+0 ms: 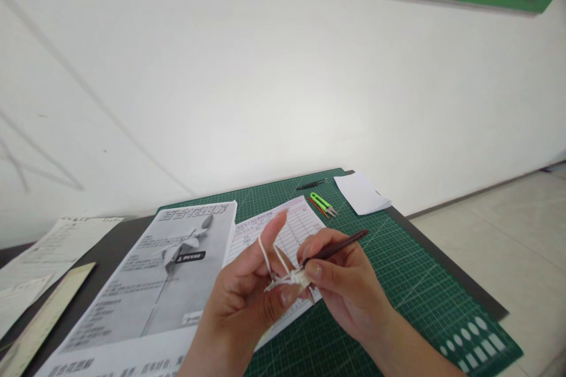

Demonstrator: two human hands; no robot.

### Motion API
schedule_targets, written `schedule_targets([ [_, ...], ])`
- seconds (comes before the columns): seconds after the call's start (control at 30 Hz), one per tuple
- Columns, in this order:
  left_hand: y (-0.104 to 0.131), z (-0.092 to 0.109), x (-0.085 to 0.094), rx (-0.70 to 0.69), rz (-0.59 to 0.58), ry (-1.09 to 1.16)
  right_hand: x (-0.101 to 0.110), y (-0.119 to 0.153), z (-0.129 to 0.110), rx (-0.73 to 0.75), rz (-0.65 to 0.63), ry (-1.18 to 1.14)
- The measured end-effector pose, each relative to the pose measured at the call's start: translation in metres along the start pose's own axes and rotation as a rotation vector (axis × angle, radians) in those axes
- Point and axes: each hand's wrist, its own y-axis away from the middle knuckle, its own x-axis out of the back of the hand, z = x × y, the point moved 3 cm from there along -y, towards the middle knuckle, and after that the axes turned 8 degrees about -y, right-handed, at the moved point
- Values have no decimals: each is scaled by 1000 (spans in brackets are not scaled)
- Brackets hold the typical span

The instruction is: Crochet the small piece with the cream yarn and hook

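My left hand (252, 288) pinches a small piece of white crochet work (299, 278) between thumb and fingers. A strand of white yarn (265, 252) loops over its raised index finger and runs down to the piece. In my right hand (342, 277) is a crochet hook with a dark brown handle (338, 245), held like a pen. Its tip meets the crochet work, though fingers and yarn hide the exact spot. Both hands are close together above a printed table sheet (305, 218).
Under the papers lies a green cutting mat (424, 288). Green thread snips (322, 203), a black slim tool (311, 184) and white paper (360, 191) rest toward the back. A printed flower sheet (132, 294) and a ruler (53, 318) are at left. Behind stands a white wall (247, 82).
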Motion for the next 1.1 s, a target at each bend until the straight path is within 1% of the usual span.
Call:
schedule_targets([
  [0.07,1,1,-1,-33,-2,-15,0,0,0,3,9,8],
  [0.17,2,1,1,-45,-17,-54,0,0,-2,19,14,21],
  [0.27,2,2,3,-25,-33,-58,-1,1,-3,27,8,32],
  [0.43,1,1,4,24,-4,-2,0,2,-2,28,1,46],
  [0.53,2,3,3,0,-5,-16,1,2,-2,28,-3,39],
  [0.67,2,3,3,-69,-8,-53,1,3,-3,30,0,35],
  [0.77,2,2,3,-104,-35,-58,0,4,-4,28,-20,11],
  [0.93,1,0,4,-95,-102,-44,0,5,-2,18,-9,-16],
  [1.1,3,0,5,-94,-115,-28,-1,4,-1,20,-24,-38],
])
